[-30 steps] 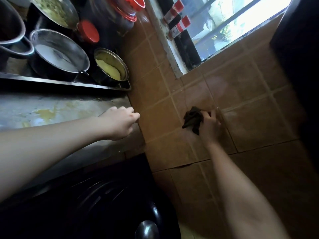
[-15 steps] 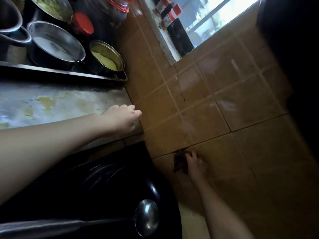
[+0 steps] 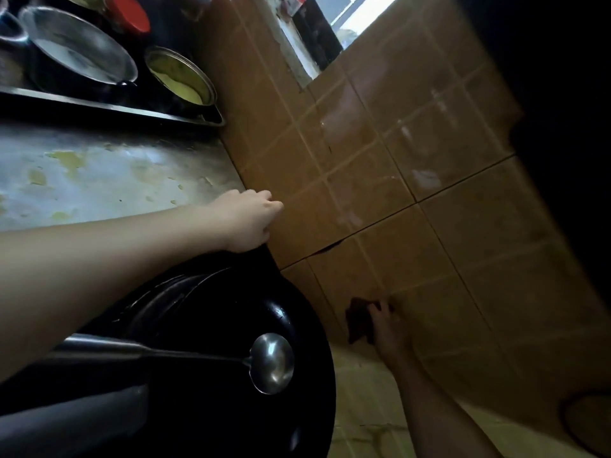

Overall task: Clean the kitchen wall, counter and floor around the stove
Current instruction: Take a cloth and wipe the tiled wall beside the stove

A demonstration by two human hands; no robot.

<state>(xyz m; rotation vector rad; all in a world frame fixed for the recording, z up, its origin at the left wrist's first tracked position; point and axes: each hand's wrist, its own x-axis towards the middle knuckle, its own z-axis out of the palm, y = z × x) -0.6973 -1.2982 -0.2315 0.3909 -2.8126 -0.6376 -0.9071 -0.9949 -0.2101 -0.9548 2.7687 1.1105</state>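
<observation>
One dark cloth (image 3: 357, 320) is pressed against the brown tiled wall (image 3: 396, 160), low down, just above the floor (image 3: 370, 424). Right grip (image 3: 385, 328) grasps the cloth. Left grip (image 3: 249, 221) is clenched on nothing and rests on the stained surface (image 3: 99, 180) edge beside the wall, above a black wok (image 3: 231, 325) containing a ladle (image 3: 272, 363)

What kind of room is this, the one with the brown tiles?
Most likely a kitchen. A black wok with a steel ladle across it sits beside a stained counter, pots stand past it, and the right hand holds a cloth against the tiled wall.
</observation>
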